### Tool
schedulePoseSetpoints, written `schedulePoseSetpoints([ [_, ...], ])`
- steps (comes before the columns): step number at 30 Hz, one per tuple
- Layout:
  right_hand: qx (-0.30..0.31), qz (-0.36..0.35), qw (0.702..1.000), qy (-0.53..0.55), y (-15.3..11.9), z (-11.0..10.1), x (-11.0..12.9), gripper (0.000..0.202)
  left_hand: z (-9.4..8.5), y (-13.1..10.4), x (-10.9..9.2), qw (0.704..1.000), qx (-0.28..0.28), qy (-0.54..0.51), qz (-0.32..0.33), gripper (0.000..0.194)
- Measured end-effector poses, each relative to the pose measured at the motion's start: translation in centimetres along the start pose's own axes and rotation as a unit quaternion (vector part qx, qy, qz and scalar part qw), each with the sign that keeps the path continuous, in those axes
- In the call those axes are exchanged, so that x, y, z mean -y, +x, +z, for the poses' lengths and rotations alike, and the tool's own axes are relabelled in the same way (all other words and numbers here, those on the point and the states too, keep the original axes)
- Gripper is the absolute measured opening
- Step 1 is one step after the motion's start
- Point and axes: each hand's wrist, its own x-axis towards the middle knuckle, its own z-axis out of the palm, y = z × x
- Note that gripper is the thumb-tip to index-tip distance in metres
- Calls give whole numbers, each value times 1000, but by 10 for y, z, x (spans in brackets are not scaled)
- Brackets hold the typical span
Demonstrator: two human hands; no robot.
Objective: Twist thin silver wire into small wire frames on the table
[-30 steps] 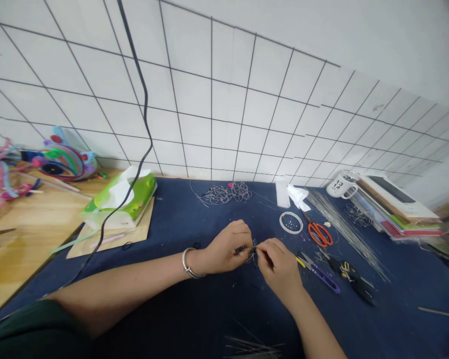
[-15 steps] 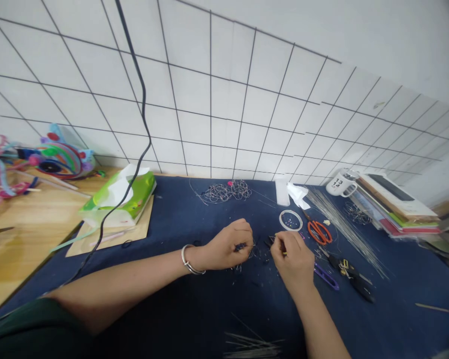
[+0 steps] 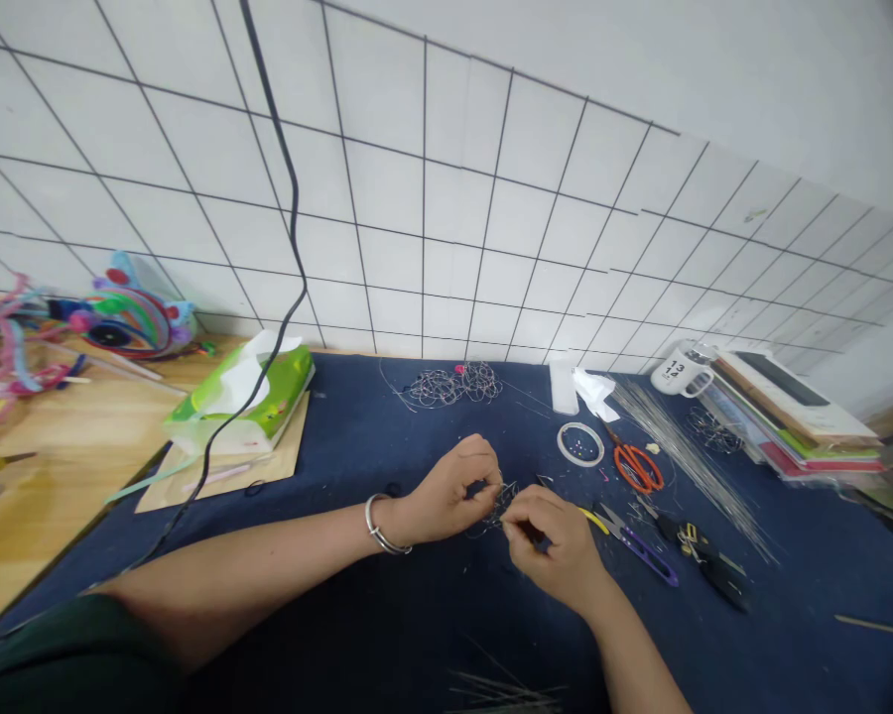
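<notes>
Above the dark blue cloth [image 3: 387,625], my left hand [image 3: 457,488] pinches a small piece of bent thin wire [image 3: 503,502]. My right hand [image 3: 555,543] is close beside it, thumb and fingertips pressed together at the wire's right side. Fingers cover part of the wire, so its full shape is hidden. Just right of my right hand lie a yellow handle [image 3: 593,520] and purple thread snips [image 3: 649,557]. Black-handled pliers [image 3: 703,563] rest farther right.
Orange-handled scissors [image 3: 638,468], a white ring [image 3: 580,444] with beads and long straight wires [image 3: 692,466] lie right. Tangled wire [image 3: 453,385] is near the wall. A mug [image 3: 683,371] stands by stacked books [image 3: 796,407]. A tissue pack [image 3: 287,397] sits left; a cable [image 3: 296,198] hangs ahead.
My right hand has moved left to the wire at my left hand, uncovering the yellow handle and more of the purple snips. My left hand stays nearly in place.
</notes>
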Motion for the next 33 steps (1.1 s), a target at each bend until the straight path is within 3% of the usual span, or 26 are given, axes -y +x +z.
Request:
schedulePoseSetpoints([
  [5, 26, 11, 998, 58, 1, -7, 6, 14, 1, 0, 1, 1000, 12, 2, 5, 11],
  [9, 11, 40, 998, 56, 0, -13, 4, 13, -1, 2, 2, 1000, 9, 13, 6, 11],
  [15, -103, 104, 989, -10, 2, -14, -5, 14, -2, 3, 2, 999, 17, 22, 16, 11],
  [20, -63, 71, 995, -21, 1, -5, -7, 19, -1, 2, -1, 999, 23, 33, 33, 12],
  [25, -76, 35, 996, -40, 1, -1, -7, 17, -2, 3, -2, 998, 28, 43, 43, 12],
  [33, -76, 42, 995, -48, 0, -4, -12, 18, -3, 4, -3, 997, 68, 13, 30, 13],
])
